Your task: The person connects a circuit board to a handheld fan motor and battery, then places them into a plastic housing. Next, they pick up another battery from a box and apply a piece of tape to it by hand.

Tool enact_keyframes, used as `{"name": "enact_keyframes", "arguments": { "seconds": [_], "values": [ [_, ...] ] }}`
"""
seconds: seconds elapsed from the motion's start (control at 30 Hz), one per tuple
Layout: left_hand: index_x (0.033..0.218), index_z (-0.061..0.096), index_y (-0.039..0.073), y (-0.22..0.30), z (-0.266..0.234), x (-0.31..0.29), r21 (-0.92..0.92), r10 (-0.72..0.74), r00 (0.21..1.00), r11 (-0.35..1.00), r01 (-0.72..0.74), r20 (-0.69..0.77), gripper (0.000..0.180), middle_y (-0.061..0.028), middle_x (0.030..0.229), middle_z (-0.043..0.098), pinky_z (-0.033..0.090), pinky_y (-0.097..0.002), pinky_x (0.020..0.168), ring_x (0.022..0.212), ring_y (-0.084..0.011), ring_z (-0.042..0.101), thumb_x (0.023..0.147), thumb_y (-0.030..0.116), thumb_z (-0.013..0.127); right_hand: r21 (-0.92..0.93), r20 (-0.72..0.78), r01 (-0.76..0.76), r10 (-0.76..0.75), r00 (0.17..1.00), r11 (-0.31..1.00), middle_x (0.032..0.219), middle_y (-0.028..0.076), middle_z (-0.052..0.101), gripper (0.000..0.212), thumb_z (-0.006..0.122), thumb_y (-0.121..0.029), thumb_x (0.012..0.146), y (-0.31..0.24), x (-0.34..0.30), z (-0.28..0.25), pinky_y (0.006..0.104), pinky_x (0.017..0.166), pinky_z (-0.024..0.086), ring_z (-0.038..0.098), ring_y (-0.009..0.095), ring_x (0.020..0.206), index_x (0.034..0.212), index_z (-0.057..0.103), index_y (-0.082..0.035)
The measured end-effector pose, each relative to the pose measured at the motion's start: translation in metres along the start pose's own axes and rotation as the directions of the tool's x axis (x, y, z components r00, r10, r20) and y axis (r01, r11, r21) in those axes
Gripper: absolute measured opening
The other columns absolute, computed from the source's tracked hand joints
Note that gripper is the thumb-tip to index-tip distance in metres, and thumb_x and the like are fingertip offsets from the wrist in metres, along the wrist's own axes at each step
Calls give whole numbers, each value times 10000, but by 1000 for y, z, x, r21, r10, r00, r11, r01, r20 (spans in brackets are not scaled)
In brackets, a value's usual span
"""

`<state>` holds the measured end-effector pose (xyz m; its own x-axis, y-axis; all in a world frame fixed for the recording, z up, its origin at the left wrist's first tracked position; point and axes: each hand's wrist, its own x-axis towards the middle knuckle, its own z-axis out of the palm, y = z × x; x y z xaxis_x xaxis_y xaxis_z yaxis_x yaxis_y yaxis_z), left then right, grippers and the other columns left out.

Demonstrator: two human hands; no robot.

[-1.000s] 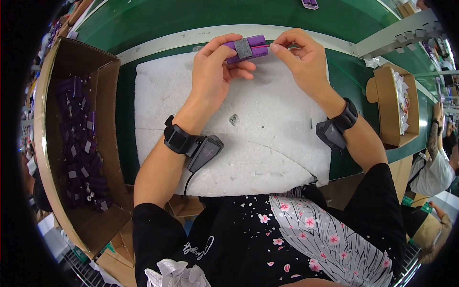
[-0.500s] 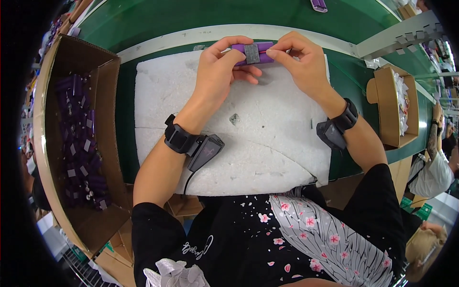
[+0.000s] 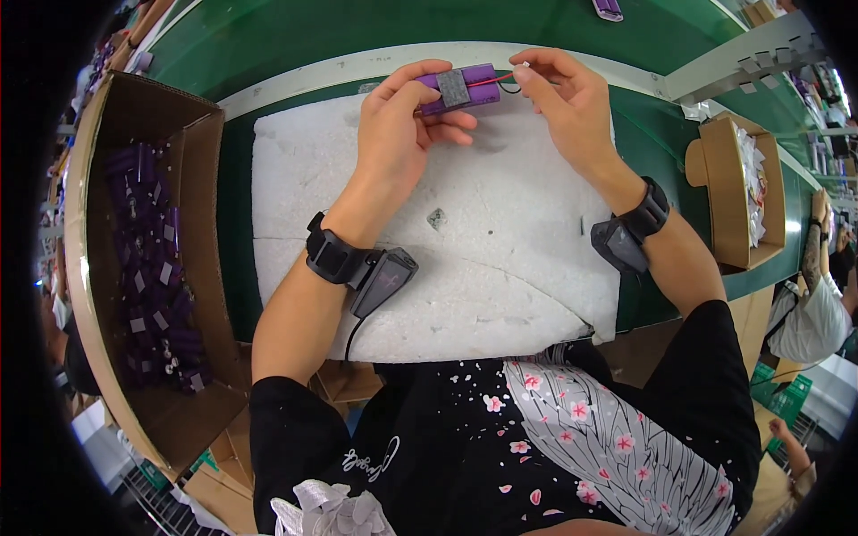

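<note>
A purple battery pack [image 3: 483, 93] with a grey pad [image 3: 453, 87] across it is gripped at its left end by my left hand [image 3: 393, 129], over the far edge of a white foam board [image 3: 492, 295]. Thin red and black wires [image 3: 504, 79] run from the pack's right end to my right hand [image 3: 576, 112]. Its thumb and forefinger pinch the wires near a small white connector [image 3: 525, 65]. Parts of the connector and wires are hidden by the fingertips.
On the left stands a cardboard box [image 3: 198, 170] with several purple battery packs [image 3: 143, 259]. A smaller carton [image 3: 722, 188] at right holds white bagged pieces. Another purple pack [image 3: 608, 9] lies at the far right, and a metal rail [image 3: 357, 67] crosses behind the board.
My right hand has drawn the wire ends away from the pack to the right. My left hand and the pack have shifted slightly left, and the pack is tilted.
</note>
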<state>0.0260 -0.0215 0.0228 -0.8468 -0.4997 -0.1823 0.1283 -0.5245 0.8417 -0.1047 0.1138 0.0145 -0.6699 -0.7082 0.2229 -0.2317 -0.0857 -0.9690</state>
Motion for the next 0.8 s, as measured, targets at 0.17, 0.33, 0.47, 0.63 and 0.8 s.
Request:
{"name": "enact_keyframes", "arguments": {
  "seconds": [0.17,0.33,0.47,0.63,0.8],
  "values": [
    [1062,512,-69,0,-1,0,-17,-13,1000,1000,13,-11,308,-200,841,591,546,-323,517,599,-251,628,801,26,379,-65,1,33,-33,999,997,822,7,596,157,642,-87,813,2,-1,0,172,573,367,496,31,682,947,620,-9],
    [1062,512,-69,1,-1,-1,-4,-33,999,999,33,-8,311,-194,841,588,548,-321,519,593,-247,627,801,29,372,-88,43,37,-33,999,995,820,10,600,127,643,-68,811,3,-1,-1,172,582,370,507,38,695,920,635,-4],
    [1066,510,-67,2,-1,0,12,-29,1000,1000,28,13,315,-193,847,586,548,-321,520,592,-243,627,801,31,369,-109,93,51,-41,995,993,822,10,602,138,642,-72,813,9,3,-3,175,593,372,512,49,704,930,647,1],
    [1071,507,-67,0,-2,-1,0,-34,999,999,34,3,320,-189,838,583,548,-321,521,589,-239,625,803,34,363,-121,139,86,-69,988,989,823,9,602,168,630,-86,824,4,0,-2,183,600,376,507,59,699,963,655,5],
    [1071,506,-67,1,-2,-1,-2,-15,1000,1000,15,-19,322,-187,826,578,548,-320,520,584,-237,623,803,37,360,-80,107,118,-109,988,990,822,9,601,171,622,-93,829,-1,0,0,179,591,367,492,55,682,962,655,8]
  ]
}}
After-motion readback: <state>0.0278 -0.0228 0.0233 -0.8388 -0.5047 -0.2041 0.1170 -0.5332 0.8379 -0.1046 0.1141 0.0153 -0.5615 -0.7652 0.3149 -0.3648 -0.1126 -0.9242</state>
